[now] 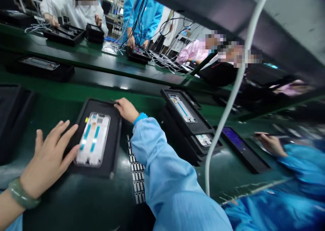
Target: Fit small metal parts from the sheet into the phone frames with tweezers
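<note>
On the tabletop (63, 200), right hand (129, 110) grips black tray (113, 146) by its corner; splayed left hand (49, 160) should not press phone frame (99, 145).

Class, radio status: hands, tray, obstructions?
Right hand at black tray, far right corner; left hand spread at left edge. Phone part inside. Patterned strip alongside, partly behind right sleeve.
</note>
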The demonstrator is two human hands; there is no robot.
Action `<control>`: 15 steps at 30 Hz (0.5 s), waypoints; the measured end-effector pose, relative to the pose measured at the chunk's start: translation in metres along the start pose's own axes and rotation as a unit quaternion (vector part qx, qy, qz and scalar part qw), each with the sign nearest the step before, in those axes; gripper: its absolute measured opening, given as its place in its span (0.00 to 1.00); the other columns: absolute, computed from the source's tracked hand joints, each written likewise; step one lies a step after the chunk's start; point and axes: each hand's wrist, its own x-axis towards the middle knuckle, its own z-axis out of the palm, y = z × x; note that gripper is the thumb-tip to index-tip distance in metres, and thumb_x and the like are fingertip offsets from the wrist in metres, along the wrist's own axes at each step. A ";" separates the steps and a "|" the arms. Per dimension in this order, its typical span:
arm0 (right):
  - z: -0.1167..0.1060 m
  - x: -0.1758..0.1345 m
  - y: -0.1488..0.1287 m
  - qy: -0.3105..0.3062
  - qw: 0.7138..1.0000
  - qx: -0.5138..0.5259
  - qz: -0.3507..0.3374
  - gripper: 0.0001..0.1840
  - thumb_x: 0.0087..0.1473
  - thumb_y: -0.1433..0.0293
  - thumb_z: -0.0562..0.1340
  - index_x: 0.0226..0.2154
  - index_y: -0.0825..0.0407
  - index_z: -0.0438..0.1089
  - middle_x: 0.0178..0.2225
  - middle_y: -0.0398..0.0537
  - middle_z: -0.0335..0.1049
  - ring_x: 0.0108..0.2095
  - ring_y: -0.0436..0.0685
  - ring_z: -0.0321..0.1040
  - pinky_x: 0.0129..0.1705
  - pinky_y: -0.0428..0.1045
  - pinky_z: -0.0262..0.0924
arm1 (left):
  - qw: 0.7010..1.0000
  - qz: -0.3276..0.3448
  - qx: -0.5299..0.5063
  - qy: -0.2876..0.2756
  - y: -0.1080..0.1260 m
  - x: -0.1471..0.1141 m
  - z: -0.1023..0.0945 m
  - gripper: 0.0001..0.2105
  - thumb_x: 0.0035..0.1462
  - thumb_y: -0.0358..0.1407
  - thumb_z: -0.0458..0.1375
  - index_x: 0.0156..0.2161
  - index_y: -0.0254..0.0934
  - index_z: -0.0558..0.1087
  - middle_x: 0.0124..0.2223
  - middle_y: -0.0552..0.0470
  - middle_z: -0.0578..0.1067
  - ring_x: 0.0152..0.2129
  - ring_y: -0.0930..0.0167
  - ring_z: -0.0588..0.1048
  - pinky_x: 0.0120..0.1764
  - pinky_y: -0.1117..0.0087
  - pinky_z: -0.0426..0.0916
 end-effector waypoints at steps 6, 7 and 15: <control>-0.039 0.036 0.052 0.109 0.957 -0.061 0.263 0.16 0.64 0.67 0.54 0.50 0.58 0.66 0.50 0.59 0.67 0.50 0.60 0.66 0.51 0.58 0.63 | 0.997 -0.044 -0.049 -0.051 -0.013 -0.003 0.012 0.28 0.63 0.46 0.46 0.65 0.44 0.46 0.63 0.37 0.61 0.62 0.49 0.56 0.57 0.31 0.47; -0.041 0.038 0.055 0.109 0.947 -0.066 0.294 0.16 0.62 0.65 0.57 0.50 0.56 0.66 0.50 0.56 0.67 0.48 0.59 0.67 0.49 0.58 0.65 | 0.996 -0.044 -0.045 -0.057 -0.015 -0.005 0.016 0.28 0.63 0.46 0.45 0.65 0.43 0.47 0.62 0.37 0.62 0.62 0.50 0.56 0.56 0.31 0.47; -0.102 -0.017 0.068 0.137 0.899 -0.136 0.393 0.18 0.64 0.62 0.54 0.51 0.54 0.66 0.54 0.57 0.63 0.51 0.60 0.65 0.51 0.58 0.62 | 0.995 -0.040 -0.026 -0.092 -0.030 -0.015 0.051 0.27 0.62 0.47 0.40 0.64 0.45 0.51 0.62 0.44 0.64 0.65 0.57 0.52 0.59 0.35 0.44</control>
